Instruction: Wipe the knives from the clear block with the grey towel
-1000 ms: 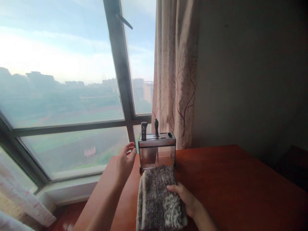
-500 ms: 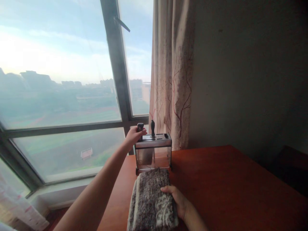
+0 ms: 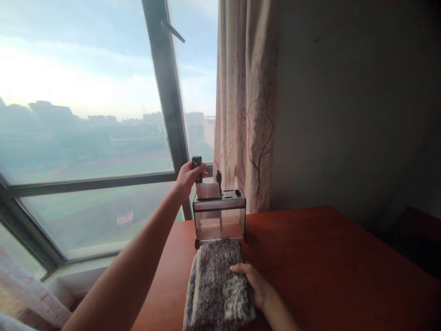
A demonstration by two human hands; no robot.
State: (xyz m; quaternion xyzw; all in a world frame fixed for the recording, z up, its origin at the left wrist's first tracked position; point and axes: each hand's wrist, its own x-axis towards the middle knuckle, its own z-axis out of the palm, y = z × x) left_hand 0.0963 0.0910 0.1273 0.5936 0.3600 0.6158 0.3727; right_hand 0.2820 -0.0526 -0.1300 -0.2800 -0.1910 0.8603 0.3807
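Observation:
My left hand [image 3: 190, 175] is closed around the black handle of a cleaver [image 3: 208, 191]. The cleaver's broad blade stands partly out of a slot in the top of a clear-walled knife block [image 3: 237, 202], and its lower part shows dimly through the wall. Beside it, a second black-handled tool [image 3: 218, 180] sits upright in the block. My right hand [image 3: 255, 284] grips the right edge of a folded, fuzzy grey-and-white towel [image 3: 218, 285], thumb on top and the other fingers hidden. The towel lies just in front of the block.
Under these things is a reddish-brown wooden table [image 3: 310, 257], its far edge near the wall [image 3: 344, 115]. A large window [image 3: 86, 138] with a dark frame is on the left. Behind the block hangs a patterned curtain [image 3: 255, 115].
My left hand has risen and moved slightly left, drawing the cleaver partly up so its blade shows above the block. The right hand and towel have stayed nearly in place.

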